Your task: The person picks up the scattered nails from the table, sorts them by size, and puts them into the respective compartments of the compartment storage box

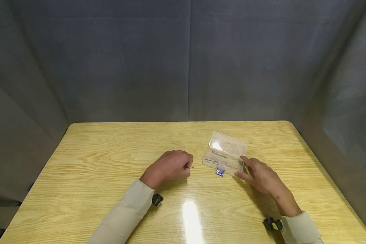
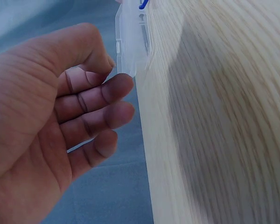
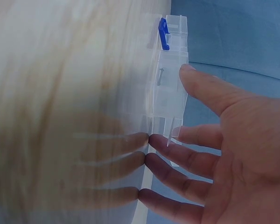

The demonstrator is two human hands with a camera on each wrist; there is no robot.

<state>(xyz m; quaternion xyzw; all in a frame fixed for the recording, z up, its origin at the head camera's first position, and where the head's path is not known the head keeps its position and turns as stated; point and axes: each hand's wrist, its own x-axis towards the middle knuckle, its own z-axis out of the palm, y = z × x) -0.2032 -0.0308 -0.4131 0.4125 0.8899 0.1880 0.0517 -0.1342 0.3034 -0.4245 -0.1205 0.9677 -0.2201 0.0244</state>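
A clear plastic box (image 1: 208,161) with a blue latch (image 1: 220,171) lies with its lid (image 1: 231,145) raised on the table. Several thin metal nails (image 1: 211,161) are inside; one nail (image 3: 160,76) shows through the wall in the right wrist view. My left hand (image 1: 172,165), left of the box, pinches a thin nail (image 1: 192,167) between thumb and forefinger. In the left wrist view the left hand (image 2: 60,98) hides that nail. My right hand (image 1: 260,174) holds the box's right end, thumb at the front and forefinger towards the lid; its other fingertips (image 3: 151,158) rest on the table.
The wooden table (image 1: 109,145) has a light grain and a bright reflection near its front. Grey curtains (image 1: 125,67) stand behind it and at both sides. Each sleeve end carries a black wrist camera (image 1: 157,200).
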